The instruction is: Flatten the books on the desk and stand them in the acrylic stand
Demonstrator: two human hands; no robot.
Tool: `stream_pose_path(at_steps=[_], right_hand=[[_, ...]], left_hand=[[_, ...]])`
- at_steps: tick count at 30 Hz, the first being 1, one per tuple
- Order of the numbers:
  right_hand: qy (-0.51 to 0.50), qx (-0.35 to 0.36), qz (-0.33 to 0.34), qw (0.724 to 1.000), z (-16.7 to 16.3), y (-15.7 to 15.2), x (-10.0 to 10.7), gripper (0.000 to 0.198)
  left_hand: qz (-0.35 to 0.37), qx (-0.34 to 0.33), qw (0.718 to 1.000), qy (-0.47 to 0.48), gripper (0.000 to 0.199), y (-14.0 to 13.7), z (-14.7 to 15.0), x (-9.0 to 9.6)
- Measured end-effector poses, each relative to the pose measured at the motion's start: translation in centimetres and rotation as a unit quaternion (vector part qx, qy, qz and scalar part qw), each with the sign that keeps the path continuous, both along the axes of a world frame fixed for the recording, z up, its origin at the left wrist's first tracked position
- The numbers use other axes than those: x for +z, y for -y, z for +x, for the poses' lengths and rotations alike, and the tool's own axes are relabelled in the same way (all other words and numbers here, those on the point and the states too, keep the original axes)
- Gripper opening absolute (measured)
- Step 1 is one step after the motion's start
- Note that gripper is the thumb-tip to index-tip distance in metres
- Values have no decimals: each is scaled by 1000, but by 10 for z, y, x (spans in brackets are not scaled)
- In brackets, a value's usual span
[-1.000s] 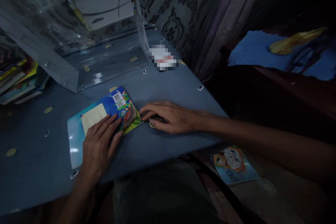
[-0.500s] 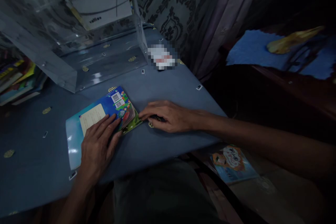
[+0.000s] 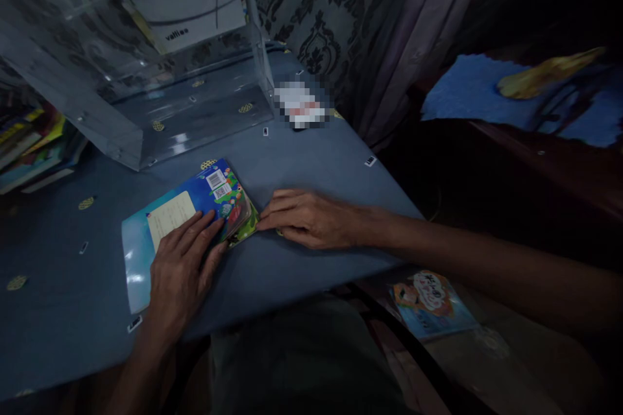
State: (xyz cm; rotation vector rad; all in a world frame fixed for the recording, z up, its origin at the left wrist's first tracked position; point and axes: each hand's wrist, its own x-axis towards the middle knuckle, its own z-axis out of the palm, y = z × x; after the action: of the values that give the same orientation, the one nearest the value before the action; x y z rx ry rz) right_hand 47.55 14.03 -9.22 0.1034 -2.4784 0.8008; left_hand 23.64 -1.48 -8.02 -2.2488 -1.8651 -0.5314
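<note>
A thin paperback book (image 3: 195, 172) lies on the table with its blue back cover, barcode and cream text panel facing up. My left hand (image 3: 182, 262) rests flat across its lower part, fingers stretched out and slightly apart. At the book's right corner, which curls up over a green page or cover, my right hand (image 3: 309, 217) has its thumb and fingers pressed together on the green edge. The fingertips of that hand partly hide what they pinch.
A clear acrylic stand (image 3: 209, 133) is behind the book, beside a pixelated white item (image 3: 300, 105). Stacked books (image 3: 34, 149) sit at the left. Below the table's right edge lies another picture book (image 3: 433, 305). A blue cloth (image 3: 467, 94) covers a surface at right.
My right hand's fingers have closed together at the book's green corner, and that hand has dropped slightly. My left hand and the book stay in place.
</note>
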Motion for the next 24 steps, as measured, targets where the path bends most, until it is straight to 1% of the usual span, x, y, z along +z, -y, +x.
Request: stream_pose_path(at_steps=[3, 5, 10, 13, 18, 22, 24], right_hand=[[18, -13, 59, 998, 2, 2, 4, 32], [25, -23, 83, 996, 2, 3, 7, 32], [32, -15, 87, 996, 2, 3, 9, 29], [25, -2, 66, 998, 1, 2, 5, 28], [22, -7, 0, 1000, 0, 2, 1, 27], [33, -50, -59, 996, 1, 3, 5, 27], [45, -62, -87, 993, 1, 3, 6, 31]], left_hand=[[-3, -3, 1000, 2, 34, 0, 0, 0], [-2, -2, 1000, 0, 34, 0, 0, 1], [-9, 1, 1000, -8, 34, 0, 0, 2], [-6, -1, 1000, -11, 34, 0, 0, 2], [-2, 0, 1000, -9, 35, 0, 0, 2], [-1, -4, 1000, -9, 34, 0, 1, 3], [0, -7, 1000, -11, 34, 0, 0, 3]])
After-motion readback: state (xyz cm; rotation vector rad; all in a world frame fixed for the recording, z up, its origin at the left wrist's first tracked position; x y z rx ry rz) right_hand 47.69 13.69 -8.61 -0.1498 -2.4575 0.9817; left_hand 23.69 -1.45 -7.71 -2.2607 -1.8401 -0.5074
